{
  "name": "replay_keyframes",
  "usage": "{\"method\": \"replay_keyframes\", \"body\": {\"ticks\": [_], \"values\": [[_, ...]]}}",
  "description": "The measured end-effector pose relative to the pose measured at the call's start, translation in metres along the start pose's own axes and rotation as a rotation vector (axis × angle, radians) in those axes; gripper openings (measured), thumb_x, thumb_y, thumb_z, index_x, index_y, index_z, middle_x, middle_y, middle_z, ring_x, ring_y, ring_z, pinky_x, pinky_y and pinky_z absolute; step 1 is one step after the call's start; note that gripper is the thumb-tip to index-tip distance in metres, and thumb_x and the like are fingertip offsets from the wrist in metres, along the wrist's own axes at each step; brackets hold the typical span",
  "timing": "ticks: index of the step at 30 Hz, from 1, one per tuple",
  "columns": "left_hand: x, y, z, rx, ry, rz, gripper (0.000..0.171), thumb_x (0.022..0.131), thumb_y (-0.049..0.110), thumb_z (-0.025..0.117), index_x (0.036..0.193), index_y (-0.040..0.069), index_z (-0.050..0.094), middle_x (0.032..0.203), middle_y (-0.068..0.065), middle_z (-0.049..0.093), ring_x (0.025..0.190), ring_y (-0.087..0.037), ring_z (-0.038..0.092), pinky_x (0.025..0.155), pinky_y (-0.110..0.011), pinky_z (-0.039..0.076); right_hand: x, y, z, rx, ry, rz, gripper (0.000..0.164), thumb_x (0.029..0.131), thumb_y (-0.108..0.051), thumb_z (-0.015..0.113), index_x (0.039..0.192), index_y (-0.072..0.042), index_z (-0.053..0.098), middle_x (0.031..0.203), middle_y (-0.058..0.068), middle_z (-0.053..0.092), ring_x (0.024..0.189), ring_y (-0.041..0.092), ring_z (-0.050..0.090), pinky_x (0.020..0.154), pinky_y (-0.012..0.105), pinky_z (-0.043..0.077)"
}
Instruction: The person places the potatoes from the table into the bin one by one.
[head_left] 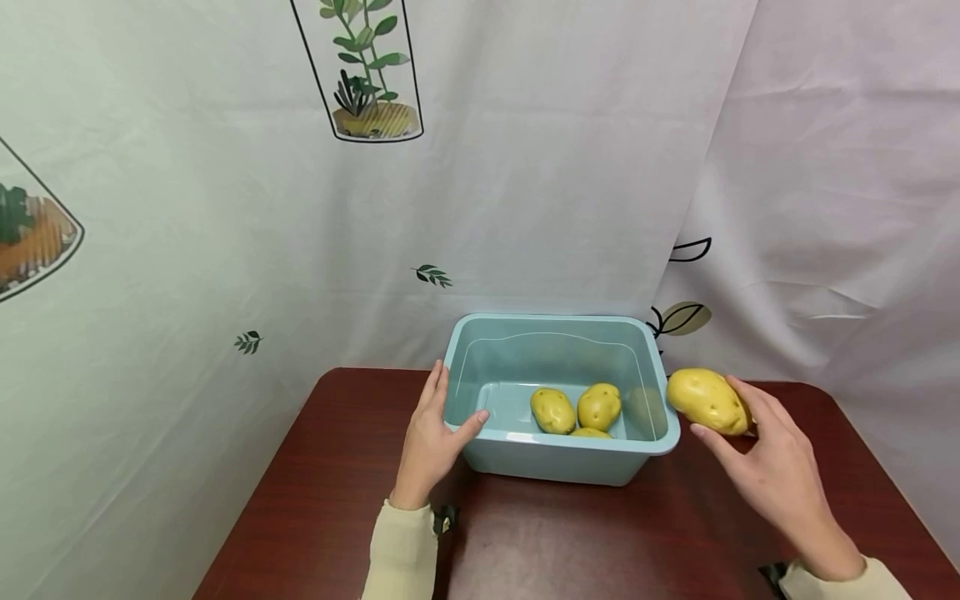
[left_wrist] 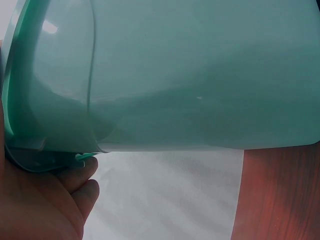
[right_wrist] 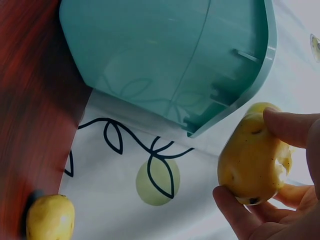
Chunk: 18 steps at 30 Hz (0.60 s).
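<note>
A light blue plastic bin (head_left: 555,458) stands on the table with several yellow potatoes inside, including one potato (head_left: 552,410) on the left and another potato (head_left: 599,407) on the right; the bin's front wall partly hides a third. My left hand (head_left: 431,446) holds the bin's front left corner, thumb over the rim and fingers along the outside. In the left wrist view, fingertips (left_wrist: 85,190) show beneath the rim. Just outside the bin's right rim, my right hand (head_left: 780,467) grips a potato (right_wrist: 255,155) between thumb and fingers, raised above the table.
Another potato (right_wrist: 50,217) lies on the table to the bin's right, mostly hidden in the head view. The dark red wooden table (head_left: 322,500) meets a white curtain (head_left: 555,208) with plant prints behind the bin.
</note>
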<state>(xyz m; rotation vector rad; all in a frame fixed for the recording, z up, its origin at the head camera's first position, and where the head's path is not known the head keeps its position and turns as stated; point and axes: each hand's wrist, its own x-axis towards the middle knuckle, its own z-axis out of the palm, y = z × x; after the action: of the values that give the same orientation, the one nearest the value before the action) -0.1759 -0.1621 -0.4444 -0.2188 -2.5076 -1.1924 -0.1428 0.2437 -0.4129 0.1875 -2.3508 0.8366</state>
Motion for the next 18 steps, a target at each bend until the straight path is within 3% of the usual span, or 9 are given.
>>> {"method": "replay_keyframes", "body": {"ticks": [11,15,18], "values": [[0.0000,-0.0003,0.0008,-0.003,0.000,0.001,0.097,0.088,0.058,0.070,0.157,0.003,0.030,0.166,0.006,0.019,0.149,-0.021,0.028,0.112,-0.054,0.034,0.0008,-0.0051,0.0045,0.028,0.008,-0.015,0.080,0.070,-0.012,0.091,0.141,-0.005,0.057,0.128,0.019,0.060,0.104,0.036,0.057,0.084,0.011,0.029],[0.0002,-0.0006,0.0007,0.000,0.000,0.004,0.097,0.088,0.058,0.070,0.157,0.003,0.030,0.165,0.006,0.019,0.149,-0.021,0.028,0.112,-0.054,0.034,0.0016,-0.0074,0.0055,0.036,0.006,-0.024,0.080,0.070,-0.012,0.091,0.141,-0.004,0.056,0.128,0.020,0.060,0.104,0.037,0.057,0.085,0.010,0.029],[0.0001,-0.0007,0.0006,0.001,0.000,0.006,0.096,0.088,0.058,0.070,0.157,0.003,0.030,0.166,0.006,0.019,0.149,-0.021,0.028,0.112,-0.054,0.034,0.0021,-0.0102,0.0060,0.036,-0.002,-0.021,0.080,0.070,-0.012,0.091,0.142,-0.004,0.056,0.129,0.021,0.059,0.106,0.039,0.056,0.086,0.021,0.034]]}}
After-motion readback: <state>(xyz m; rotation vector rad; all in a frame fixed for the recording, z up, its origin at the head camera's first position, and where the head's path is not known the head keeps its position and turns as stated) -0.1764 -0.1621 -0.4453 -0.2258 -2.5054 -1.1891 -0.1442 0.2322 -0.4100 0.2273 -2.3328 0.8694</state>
